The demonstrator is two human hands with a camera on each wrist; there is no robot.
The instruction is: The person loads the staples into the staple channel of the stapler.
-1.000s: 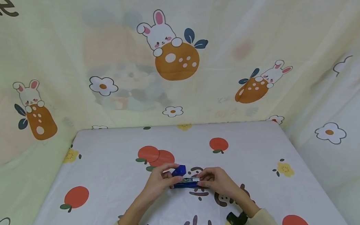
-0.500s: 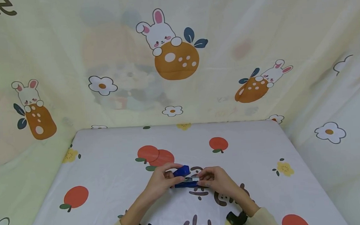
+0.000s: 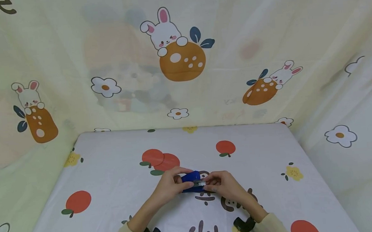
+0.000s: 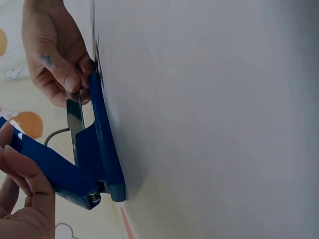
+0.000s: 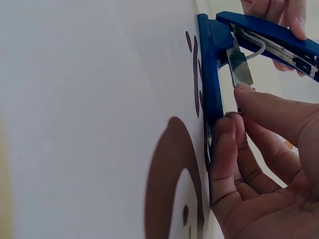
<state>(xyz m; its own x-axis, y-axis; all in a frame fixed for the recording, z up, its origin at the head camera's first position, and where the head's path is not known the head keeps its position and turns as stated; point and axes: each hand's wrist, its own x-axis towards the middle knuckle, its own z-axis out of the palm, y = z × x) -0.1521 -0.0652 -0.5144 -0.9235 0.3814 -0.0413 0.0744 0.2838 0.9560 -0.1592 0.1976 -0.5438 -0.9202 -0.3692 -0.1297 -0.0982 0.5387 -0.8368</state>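
A blue stapler [image 3: 190, 177] stands on the table between both hands, its top cover swung up from the base. Thumb and fingers of my left hand [image 3: 171, 183] grip the raised cover [image 4: 52, 167]. At the front end, my right hand [image 3: 223, 185] pinches the metal staple magazine [image 5: 242, 69] with thumb and fingers, some of which lie against the blue base [image 5: 212, 74]. A curved metal wire [image 4: 56, 133] runs between cover and magazine. The right fingertips hide the magazine's front end, and whether staples lie inside cannot be seen.
A white tablecloth [image 3: 112, 166] with printed fruit, flowers and lettering covers the table. Pale curtains [image 3: 223, 92] with printed rabbits hang behind it and at both sides. Black wrist straps [image 3: 245, 225] sit at the sleeves.
The stapler's cover has tipped down and to the right, closer to the magazine. My left hand has shifted slightly right with it, while my right hand has stayed nearly still.
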